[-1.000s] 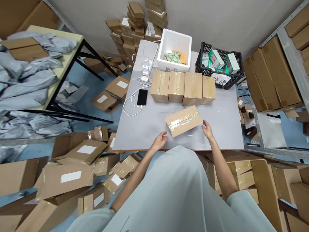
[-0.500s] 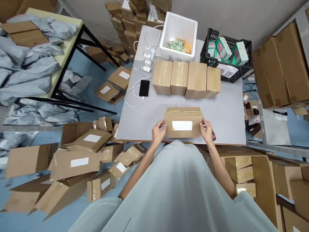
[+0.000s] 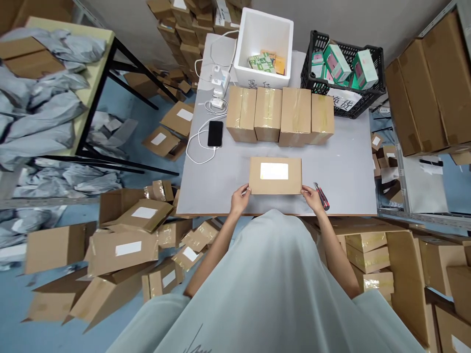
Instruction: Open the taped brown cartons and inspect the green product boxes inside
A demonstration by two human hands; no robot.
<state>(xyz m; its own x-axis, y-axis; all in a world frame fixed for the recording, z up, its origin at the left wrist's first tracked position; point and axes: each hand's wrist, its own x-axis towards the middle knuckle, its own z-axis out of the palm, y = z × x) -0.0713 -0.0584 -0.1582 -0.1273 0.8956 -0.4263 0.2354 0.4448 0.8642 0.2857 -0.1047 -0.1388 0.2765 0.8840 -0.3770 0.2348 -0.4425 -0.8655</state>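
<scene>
A cardboard box with a white label facing up is in front of me on the grey table. My left hand pinches its near left corner. At the near right corner, my right hand grips it with thumb and fingers. A red and black utility knife lies just right of my right hand. Behind the box stands a row of several taped cardboard boxes.
At the back are a white foam box with small packets and a black crate of green-and-pink boxes. A phone on a white cable lies left. Opened cartons cover the floor left; a large carton stands right.
The box has been tilted so its labelled face now points up, and its taped side is out of sight. Both hands have slid to its near corners. The utility knife is more exposed.
</scene>
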